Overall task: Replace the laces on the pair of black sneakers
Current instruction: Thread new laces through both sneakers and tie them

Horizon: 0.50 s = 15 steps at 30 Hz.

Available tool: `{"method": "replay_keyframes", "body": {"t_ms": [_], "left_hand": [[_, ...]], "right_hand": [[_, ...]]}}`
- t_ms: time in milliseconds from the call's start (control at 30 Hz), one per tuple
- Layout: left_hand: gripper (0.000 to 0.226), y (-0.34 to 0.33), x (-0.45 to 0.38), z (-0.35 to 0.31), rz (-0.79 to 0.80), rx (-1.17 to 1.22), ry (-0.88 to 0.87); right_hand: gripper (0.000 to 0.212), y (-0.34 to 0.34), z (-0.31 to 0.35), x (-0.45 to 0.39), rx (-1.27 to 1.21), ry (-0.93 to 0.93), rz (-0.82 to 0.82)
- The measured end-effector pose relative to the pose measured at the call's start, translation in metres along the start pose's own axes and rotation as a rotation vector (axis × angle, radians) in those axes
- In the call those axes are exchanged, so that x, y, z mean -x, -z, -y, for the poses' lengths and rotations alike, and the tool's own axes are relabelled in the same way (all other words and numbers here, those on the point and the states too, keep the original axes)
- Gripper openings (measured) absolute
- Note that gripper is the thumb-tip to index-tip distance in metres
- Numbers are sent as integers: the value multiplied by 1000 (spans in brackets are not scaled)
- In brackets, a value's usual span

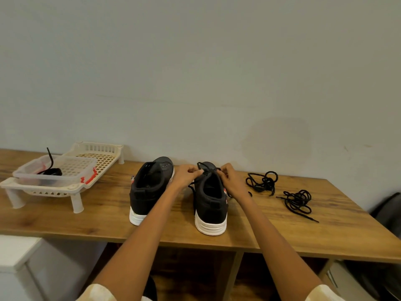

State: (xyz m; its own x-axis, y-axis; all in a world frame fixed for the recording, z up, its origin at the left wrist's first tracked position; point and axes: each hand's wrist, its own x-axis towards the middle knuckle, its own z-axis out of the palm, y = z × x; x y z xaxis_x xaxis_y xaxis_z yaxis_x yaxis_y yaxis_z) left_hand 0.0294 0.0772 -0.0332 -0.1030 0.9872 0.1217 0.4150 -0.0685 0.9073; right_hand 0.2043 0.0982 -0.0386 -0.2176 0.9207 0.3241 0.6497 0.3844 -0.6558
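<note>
Two black sneakers with white soles stand heel-toward-me on the wooden table. The left sneaker has no lace in it. Over the right sneaker, my left hand and my right hand each pinch a strand of its black lace near the top eyelets. Two loose black laces lie to the right, one bundle farther back and another nearer me.
A cream plastic rack on legs stands at the table's left, holding a clear tub with a coiled black lace in it. The wall runs close behind the table. A dark bag sits off the right end.
</note>
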Motion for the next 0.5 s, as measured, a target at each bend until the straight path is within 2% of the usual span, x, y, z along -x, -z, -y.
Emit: {"method": "replay_keyframes", "body": {"t_ms": [200,300,400,500], "left_hand": [[24,1,-1,-5,-26,-72,74],[22,-2,-1,-8,-51,-166,41],[18,-1,0,-6,-99,-63,14],[21,6,3,-4,-71,33,2]], "right_hand": [[26,6,-6,2,-176,7,78],[16,11,-12,4,-315,2,156],[20,17,-10,7,-384,-12,212],[14,14,-6,5,-357,-15,172]]}}
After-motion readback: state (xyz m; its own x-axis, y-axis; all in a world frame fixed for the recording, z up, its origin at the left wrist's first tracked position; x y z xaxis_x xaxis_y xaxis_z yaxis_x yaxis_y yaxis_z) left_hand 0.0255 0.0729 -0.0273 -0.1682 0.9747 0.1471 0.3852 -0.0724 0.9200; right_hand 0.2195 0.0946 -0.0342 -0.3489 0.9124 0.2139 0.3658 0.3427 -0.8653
